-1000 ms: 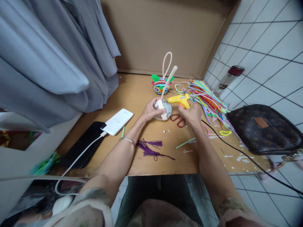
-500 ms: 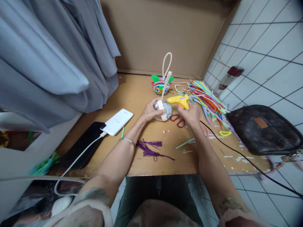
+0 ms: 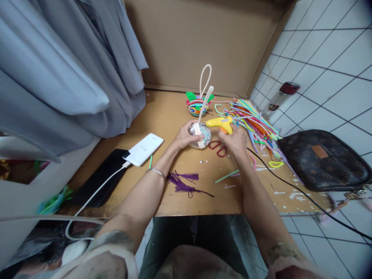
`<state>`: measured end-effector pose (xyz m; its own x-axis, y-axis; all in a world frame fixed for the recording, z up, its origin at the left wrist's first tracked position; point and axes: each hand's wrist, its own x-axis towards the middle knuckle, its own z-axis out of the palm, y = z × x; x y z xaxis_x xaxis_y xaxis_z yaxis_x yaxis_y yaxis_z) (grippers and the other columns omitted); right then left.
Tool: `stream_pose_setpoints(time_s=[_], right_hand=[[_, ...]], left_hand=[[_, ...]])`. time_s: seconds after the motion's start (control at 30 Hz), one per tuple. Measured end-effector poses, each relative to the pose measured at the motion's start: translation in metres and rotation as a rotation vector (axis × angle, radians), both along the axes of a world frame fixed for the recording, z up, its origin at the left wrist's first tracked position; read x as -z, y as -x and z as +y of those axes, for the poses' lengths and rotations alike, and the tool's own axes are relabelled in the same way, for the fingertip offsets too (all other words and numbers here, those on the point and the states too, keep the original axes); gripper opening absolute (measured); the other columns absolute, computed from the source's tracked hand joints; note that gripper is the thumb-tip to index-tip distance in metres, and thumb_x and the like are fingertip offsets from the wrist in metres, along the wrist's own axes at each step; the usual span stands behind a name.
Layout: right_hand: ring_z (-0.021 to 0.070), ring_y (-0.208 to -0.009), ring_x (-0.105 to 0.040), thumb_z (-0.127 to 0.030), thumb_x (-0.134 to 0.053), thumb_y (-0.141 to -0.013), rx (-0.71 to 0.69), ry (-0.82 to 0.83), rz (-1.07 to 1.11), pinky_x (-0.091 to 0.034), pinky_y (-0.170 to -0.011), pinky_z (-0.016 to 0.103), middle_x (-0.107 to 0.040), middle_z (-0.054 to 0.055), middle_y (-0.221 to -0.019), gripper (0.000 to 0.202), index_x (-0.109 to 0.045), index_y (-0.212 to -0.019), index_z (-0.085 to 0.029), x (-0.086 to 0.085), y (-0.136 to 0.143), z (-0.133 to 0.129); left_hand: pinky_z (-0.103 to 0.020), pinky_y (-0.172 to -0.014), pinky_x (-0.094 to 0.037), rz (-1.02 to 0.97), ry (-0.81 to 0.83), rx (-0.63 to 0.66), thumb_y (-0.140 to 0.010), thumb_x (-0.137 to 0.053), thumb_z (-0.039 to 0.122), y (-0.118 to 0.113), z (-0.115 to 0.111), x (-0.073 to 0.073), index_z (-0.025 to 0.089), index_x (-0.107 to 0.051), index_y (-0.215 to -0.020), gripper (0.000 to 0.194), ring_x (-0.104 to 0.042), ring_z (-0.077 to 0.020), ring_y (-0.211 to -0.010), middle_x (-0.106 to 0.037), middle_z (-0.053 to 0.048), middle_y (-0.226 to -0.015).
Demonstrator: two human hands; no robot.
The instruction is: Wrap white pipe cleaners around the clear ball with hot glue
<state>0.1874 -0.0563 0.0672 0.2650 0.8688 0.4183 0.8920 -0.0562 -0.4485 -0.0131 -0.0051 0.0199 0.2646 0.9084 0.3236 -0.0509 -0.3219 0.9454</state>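
My left hand [image 3: 184, 135] is closed around a clear ball [image 3: 205, 136] with bluish bits inside and a cream band over it. A white fuzzy stem [image 3: 206, 104] rises from the top of the ball. My right hand [image 3: 235, 138] grips a yellow glue gun [image 3: 221, 123], whose nozzle points left and meets the band near the ball's top. Just behind the ball sits a colourful decorated ball [image 3: 198, 107] with green leaf-like ears and a white loop. Red-handled scissors [image 3: 221, 150] lie between my hands, their blades not visible.
Purple tassels [image 3: 183, 183] lie near the front edge. On the left are a white power bank [image 3: 145, 149] with a cable and a black phone-like slab [image 3: 106, 180]. Many coloured pipe cleaners [image 3: 255, 120], a brown patterned bag [image 3: 325, 159] and a bottle [image 3: 280, 100] stand right. A black cord [image 3: 287, 186] trails right.
Almost nothing differs. The white stem's tip leans slightly more to the right, while both hands keep their hold and the nozzle stays at the ball.
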Motion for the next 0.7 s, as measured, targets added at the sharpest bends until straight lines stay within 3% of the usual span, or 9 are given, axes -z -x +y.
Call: stream_pose_setpoints(time_s=[0.43,0.7], right_hand=[[0.0244,-0.068,-0.064,-0.046,-0.059,-0.075,-0.025,-0.008,-0.046,-0.048,-0.062,0.033,-0.070,0.007,-0.070,0.028,-0.070,-0.082,-0.022,-0.0006,-0.0033,-0.0007],[0.0197,-0.064,-0.061,-0.054,-0.072,-0.067,-0.157,0.057,0.174,-0.048,-0.060,0.032,-0.067,0.002,-0.071,0.040,-0.064,-0.087,-0.021,0.0017,-0.0072,0.0024]], left_hand=[[-0.026,-0.076,-0.049,0.010,-0.009,-0.013,-0.050,-0.084,0.041,0.0003,0.0005,0.0004,0.016,-0.060,-0.107,0.067,-0.060,-0.0159,-0.081,-0.067,-0.003,-0.093],[-0.029,-0.077,-0.050,0.007,-0.020,-0.016,-0.051,-0.084,0.044,0.0012,0.0025,0.0029,0.015,-0.058,-0.107,0.068,-0.061,-0.0173,-0.081,-0.065,-0.003,-0.089]])
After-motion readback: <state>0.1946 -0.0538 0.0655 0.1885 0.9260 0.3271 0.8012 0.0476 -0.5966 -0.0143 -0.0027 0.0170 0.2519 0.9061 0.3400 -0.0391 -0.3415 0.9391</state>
